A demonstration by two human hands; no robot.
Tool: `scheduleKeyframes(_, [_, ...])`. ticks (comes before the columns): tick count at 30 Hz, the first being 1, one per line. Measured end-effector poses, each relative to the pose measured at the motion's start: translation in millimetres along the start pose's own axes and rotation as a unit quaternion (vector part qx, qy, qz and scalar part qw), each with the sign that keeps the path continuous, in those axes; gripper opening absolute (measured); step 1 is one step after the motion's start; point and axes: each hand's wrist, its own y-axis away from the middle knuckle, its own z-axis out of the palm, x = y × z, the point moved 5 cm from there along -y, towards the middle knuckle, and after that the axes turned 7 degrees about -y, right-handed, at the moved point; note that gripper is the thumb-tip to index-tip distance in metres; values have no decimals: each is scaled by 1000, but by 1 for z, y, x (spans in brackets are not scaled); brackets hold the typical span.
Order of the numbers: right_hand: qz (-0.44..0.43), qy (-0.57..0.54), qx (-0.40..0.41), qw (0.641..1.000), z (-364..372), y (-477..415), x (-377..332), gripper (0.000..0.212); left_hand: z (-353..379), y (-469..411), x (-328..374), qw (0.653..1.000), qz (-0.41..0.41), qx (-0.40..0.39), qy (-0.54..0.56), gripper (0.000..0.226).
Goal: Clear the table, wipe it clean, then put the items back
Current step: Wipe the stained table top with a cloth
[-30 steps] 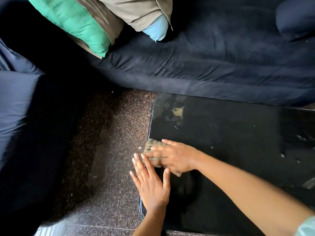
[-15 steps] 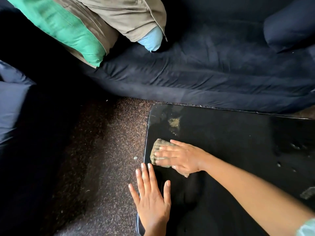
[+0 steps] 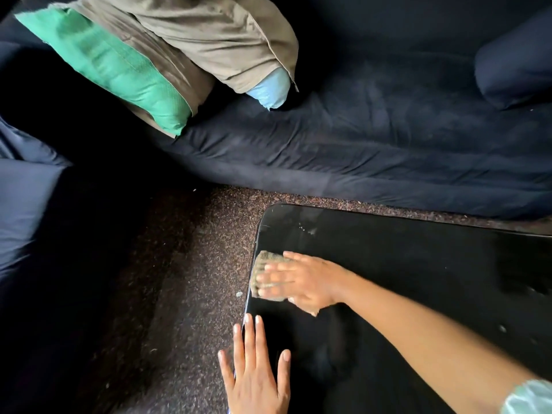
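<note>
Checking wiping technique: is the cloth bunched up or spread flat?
Bunched: the cloth sits as a thick wad under the right hand at the table edge.

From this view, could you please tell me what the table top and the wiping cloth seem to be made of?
Table top: glossy black, probably glass or lacquer; it mirrors light near the corner. Cloth under the right hand: coarse tan fabric with a nubby, woven-looking surface, blurred.

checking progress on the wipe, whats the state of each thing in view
table: cleared, glossy, a few specks on its right part
cloth: flat on the table's left edge under the right hand
right hand: pressing the cloth, blurred
left hand: open, flat at the table's edge
cushions: piled on the sofa
</note>
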Motion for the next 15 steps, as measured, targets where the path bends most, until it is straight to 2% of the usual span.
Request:
scheduleKeyframes(2, [83,-11,18,996,-12,-15,29,60,0,0,0,1000,-6,-11,-5,69])
scheduleKeyframes(4, [200,-50,45,977,-25,-28,57,59,0,-1,1,1000,-6,-9,-11,68])
scheduleKeyframes(6, [258,-55,80,961,-29,-38,63,60,2,-2,-2,1000,-10,-16,-22,68])
scheduleKeyframes(8, [235,-42,83,968,-23,-37,48,61,4,-1,-5,999,-14,-25,-37,67])
scheduleKeyframes(11, [80,-3,20,997,-6,-13,25,62,1,-2,-7,999,-26,-12,-17,64])
scheduleKeyframes(13, [6,-4,-2,1000,-9,-5,31,60,-3,-9,-1,1000,-20,-7,-8,62])
scheduleKeyframes(15, [3,2,-11,1000,-14,-11,48,60,-7,-28,11,1000,7,-5,-11,61])
